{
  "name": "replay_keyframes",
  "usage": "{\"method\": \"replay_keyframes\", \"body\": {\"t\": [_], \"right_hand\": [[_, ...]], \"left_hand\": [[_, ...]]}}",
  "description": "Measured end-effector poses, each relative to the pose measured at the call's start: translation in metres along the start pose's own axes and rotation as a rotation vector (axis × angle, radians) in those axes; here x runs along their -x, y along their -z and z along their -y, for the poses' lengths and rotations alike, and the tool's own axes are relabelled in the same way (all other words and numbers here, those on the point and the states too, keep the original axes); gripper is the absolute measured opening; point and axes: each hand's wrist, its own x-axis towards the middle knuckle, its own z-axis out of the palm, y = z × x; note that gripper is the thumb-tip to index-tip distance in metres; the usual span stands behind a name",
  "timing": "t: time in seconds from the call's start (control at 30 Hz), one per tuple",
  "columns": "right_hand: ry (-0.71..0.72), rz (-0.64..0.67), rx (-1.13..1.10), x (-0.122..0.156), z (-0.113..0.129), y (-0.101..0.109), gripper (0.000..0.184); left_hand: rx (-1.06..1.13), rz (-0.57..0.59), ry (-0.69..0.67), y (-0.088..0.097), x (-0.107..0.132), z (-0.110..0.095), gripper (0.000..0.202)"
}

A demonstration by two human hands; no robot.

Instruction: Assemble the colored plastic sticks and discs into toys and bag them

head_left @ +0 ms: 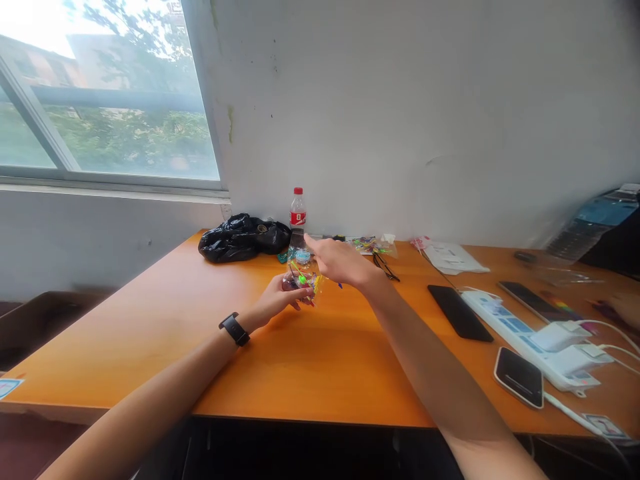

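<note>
Fingers of our left hand [278,297] clamp a clear plastic bag [291,283] with green and yellow pieces [303,280] over the orange wooden table [150,333]; whether our right hand [344,260] grips anything, we cannot tell. Beyond, a black plastic sack [233,240] lies beside a red-capped clear bottle [298,217].

A: What's hard to make out around the hands?
B: The coloured pieces [303,280] at the left hand [286,293] are too small to tell apart. The right hand [340,260] hides most of its own fingers.
A: And the edges?
B: A sticker [9,387] is cut off at left; at right, apparently another person's hand [629,311], blurred and cut off.
</note>
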Motion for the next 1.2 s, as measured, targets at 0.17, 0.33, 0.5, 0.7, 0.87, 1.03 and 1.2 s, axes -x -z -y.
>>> {"method": "replay_keyframes", "body": {"t": [0.17, 0.33, 0.5, 0.7, 0.87, 1.03, 1.2], "right_hand": [[0.084, -0.193, -0.249, -0.007, -0.016, 0.001, 0.049], [0.100, -0.279, -0.491, -0.011, -0.030, -0.001, 0.044], [0.134, -0.254, -0.606, -0.005, -0.019, 0.006, 0.042], [0.317, -0.194, -0.684, -0.004, 0.000, 0.003, 0.036], [0.330, -0.396, -0.699, -0.011, -0.006, -0.001, 0.030], [0.250, -0.627, -0.829, -0.009, -0.017, 0.011, 0.028], [0.282, -0.631, -0.704, -0.008, -0.026, 0.010, 0.036]], "left_hand": [[-0.023, 0.018, -0.011, -0.001, 0.000, 0.001, 0.052], [-0.050, 0.078, -0.027, 0.000, 0.001, 0.003, 0.049], [-0.056, 0.068, -0.015, -0.001, 0.002, 0.000, 0.047], [-0.048, 0.051, 0.009, -0.003, 0.001, -0.002, 0.041], [-0.046, 0.052, 0.005, -0.002, 0.002, -0.002, 0.046], [-0.013, 0.064, -0.005, -0.002, 0.002, -0.002, 0.051], [0.005, 0.066, -0.002, -0.001, 0.001, 0.001, 0.050]]}}
